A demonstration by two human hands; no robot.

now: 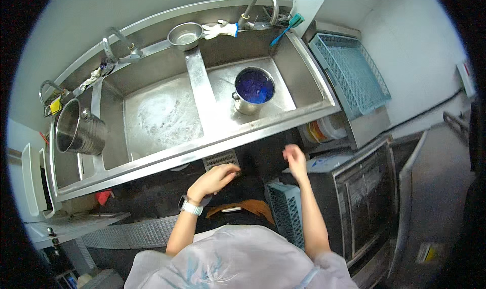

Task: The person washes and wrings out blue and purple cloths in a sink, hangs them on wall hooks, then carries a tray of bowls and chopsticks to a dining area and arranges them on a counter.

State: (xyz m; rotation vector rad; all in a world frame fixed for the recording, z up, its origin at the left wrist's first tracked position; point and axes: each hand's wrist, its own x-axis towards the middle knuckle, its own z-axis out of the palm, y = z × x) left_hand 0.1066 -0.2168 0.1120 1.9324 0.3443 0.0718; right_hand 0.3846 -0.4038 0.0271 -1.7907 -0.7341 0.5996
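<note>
My left hand (215,179), with a watch (191,206) on its wrist, hovers in front of the sink's front edge. Its fingers curl, and a small dark spot shows at the fingertips; whether it holds anything is unclear. My right hand (294,159) is slightly blurred, in the air past the same edge, fingers loosely bent with no object visible. Beyond them is a stainless steel sink (243,127). A metal bucket (248,107) stands upright in the right basin, containing dark blue-purple contents (255,84). Foamy water (163,110) covers part of the middle basin's floor.
Another metal bucket (85,133) sits tilted at the left. A steel bowl (185,36), a white glove (220,30) and a turquoise brush (287,28) lie along the back. A blue plastic rack (353,72) stands right; another blue crate (284,203) is below my right forearm.
</note>
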